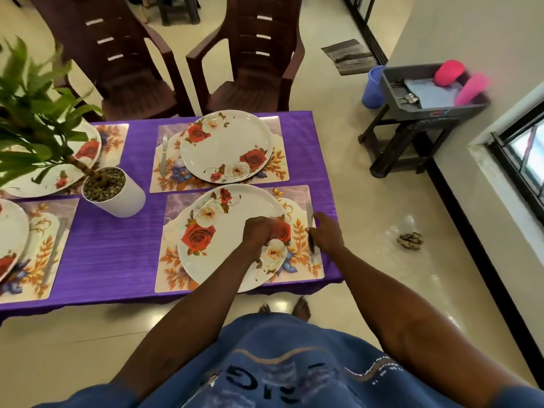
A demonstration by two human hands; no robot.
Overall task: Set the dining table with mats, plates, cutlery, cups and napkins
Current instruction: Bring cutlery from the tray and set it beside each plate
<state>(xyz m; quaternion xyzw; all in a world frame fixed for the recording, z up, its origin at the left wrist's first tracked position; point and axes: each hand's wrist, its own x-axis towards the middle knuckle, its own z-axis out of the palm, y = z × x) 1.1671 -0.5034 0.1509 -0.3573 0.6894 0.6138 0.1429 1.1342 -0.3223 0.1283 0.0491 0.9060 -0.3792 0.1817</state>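
Observation:
On the purple table [117,251] lie several floral mats, each with a white rose-patterned plate. The near right plate [223,231] sits on its mat [297,201]. My left hand [257,231] rests closed on that plate's right part; whether it holds anything is hidden. My right hand [326,234] grips a table knife [310,231] lying on the mat's right strip, blade pointing away. The far plate [226,145] has a knife [163,156] at its left. Another knife [54,248] lies on the near left mat.
A potted plant in a white pot [117,192] stands mid-table. Two dark chairs [250,60] face the far side. At the right, a grey tub [429,104] on a stool holds spoons, blue cloths and pink cups; a blue cup [374,86] stands beside it.

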